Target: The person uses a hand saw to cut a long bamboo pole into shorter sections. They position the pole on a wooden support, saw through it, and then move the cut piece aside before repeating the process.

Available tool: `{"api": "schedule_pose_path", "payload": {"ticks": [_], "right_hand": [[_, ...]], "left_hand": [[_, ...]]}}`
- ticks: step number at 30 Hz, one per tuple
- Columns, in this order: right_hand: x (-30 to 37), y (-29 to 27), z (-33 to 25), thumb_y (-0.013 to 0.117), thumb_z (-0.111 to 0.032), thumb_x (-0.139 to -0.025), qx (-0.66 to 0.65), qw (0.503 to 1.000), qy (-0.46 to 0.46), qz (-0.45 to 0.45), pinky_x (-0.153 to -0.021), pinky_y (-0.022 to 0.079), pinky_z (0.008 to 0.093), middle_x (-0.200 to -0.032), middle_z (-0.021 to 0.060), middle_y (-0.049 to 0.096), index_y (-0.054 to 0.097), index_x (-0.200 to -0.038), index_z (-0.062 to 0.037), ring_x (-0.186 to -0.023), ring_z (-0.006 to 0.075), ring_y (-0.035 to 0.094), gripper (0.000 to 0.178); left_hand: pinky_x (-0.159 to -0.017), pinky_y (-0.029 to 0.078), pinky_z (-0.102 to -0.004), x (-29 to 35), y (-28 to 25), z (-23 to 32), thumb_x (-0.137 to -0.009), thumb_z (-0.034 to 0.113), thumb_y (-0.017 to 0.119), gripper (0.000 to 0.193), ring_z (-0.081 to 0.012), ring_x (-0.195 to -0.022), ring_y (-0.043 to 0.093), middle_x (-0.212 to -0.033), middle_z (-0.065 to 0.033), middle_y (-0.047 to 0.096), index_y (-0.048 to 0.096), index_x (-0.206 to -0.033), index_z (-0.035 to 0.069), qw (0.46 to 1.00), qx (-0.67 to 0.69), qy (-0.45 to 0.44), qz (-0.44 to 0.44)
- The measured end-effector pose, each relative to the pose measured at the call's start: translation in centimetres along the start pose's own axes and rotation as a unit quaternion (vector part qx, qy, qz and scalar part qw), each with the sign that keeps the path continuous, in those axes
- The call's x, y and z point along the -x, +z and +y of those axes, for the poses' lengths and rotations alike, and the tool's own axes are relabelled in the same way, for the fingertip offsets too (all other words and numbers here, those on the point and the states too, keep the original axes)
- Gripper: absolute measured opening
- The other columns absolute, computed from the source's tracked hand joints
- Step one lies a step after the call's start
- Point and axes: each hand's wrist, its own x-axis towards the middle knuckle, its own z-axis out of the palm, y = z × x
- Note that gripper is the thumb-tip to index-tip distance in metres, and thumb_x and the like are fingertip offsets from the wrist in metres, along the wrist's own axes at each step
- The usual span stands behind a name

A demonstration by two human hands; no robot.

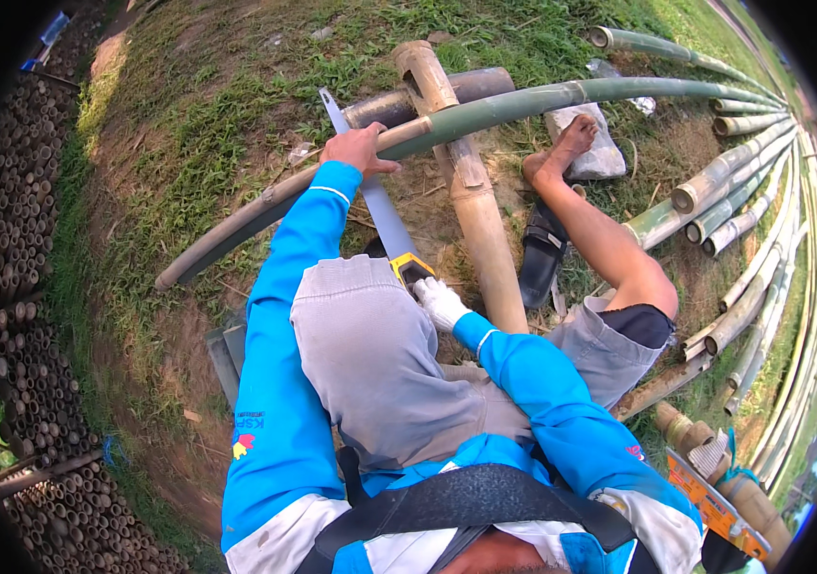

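Observation:
My bare left hand (359,150) is closed over a long green bamboo pole (514,103), whose brownish end reaches down to the left. In my white-gloved right hand (441,302) is the yellow-and-black handle of a hand saw (387,218). The saw's blade crosses the pole right by my left hand, and its tip shows beyond the pole. My fingers hide that crossing, so how deep the teeth sit cannot be seen. A thick bamboo post (481,225) with a notched top supports the pole, lying over a dark bamboo piece (485,84).
My bare foot rests by a pale stone block (605,153), near a black sandal (543,253). Several cut bamboo poles (719,182) lie along the right. Stacked bamboo ends (7,220) line the left. An orange flat package (715,507) sits at lower right.

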Motion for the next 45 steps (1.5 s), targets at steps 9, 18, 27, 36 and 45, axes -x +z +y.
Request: {"api": "schedule_pose_path", "payload": {"ticks": [9, 18, 27, 36, 45], "right_hand": [[0.9, -3.5, 0.1, 0.074, -0.037, -0.088, 0.045, 0.985, -0.166, -0.002, -0.108, 0.05, 0.0569, -0.133, 0.0266, 0.059, 0.061, -0.126, 0.0001, -0.129, 0.0467, 0.056, 0.055], [20.4, -19.8, -4.6, 0.08, -0.012, -0.075, 0.068, 0.976, -0.191, 0.084, -0.082, 0.056, 0.0541, -0.112, 0.0211, 0.058, 0.061, -0.118, -0.0018, -0.102, 0.0451, 0.064, 0.047], [45.9, -22.9, 2.2, 0.071, -0.028, -0.101, -0.281, 0.912, -0.078, 0.289, -0.06, 0.049, 0.028, -0.077, 0.0045, 0.059, 0.05, -0.129, -0.0032, -0.063, 0.0131, 0.059, 0.043], [19.3, -20.8, -0.2, 0.073, -0.006, -0.1, -0.478, 0.781, -0.114, 0.385, -0.075, 0.053, 0.026, -0.105, 0.0027, 0.059, 0.051, -0.134, -0.0082, -0.086, 0.0095, 0.06, 0.041], [9.5, -19.1, -2.2, 0.072, -0.005, -0.099, -0.404, 0.826, -0.139, 0.367, -0.091, 0.051, 0.0311, -0.11, 0.0054, 0.058, 0.051, -0.132, -0.0043, -0.099, 0.0136, 0.058, 0.039]], "left_hand": [[-0.102, 0.057, -0.0532, -0.4, -0.4, -1.0, -0.07, 0.079, 0.083, 0.105, -0.0393, -0.116, 0.072, -0.126, -0.0165, 0.075, 0.056, -0.152, 0.02, 1.0, 0.026, 0.0, -0.017], [-0.114, 0.048, -0.0466, -2.8, 1.6, -3.3, -0.095, 0.085, 0.047, 0.088, -0.0363, -0.131, 0.065, -0.142, -0.0169, 0.069, 0.067, -0.145, 0.016, 0.933, 0.346, 0.012, 0.102], [-0.104, 0.054, -0.0534, -1.2, 1.2, -1.0, -0.095, 0.081, 0.052, 0.085, -0.0411, -0.121, 0.069, -0.131, -0.0198, 0.073, 0.059, -0.15, 0.016, 0.992, 0.113, 0.058, 0.011], [-0.106, 0.055, -0.0517, -1.9, -0.2, 1.2, -0.066, 0.083, 0.083, 0.11, -0.0389, -0.12, 0.07, -0.131, -0.0176, 0.073, 0.06, -0.148, 0.014, 0.999, 0.037, -0.002, -0.028], [-0.102, 0.057, -0.0513, -2.4, -0.9, 0.6, -0.07, 0.077, 0.083, 0.099, -0.0393, -0.115, 0.072, -0.124, -0.0175, 0.076, 0.065, -0.144, 0.014, 0.999, 0.024, -0.002, -0.035]]}}
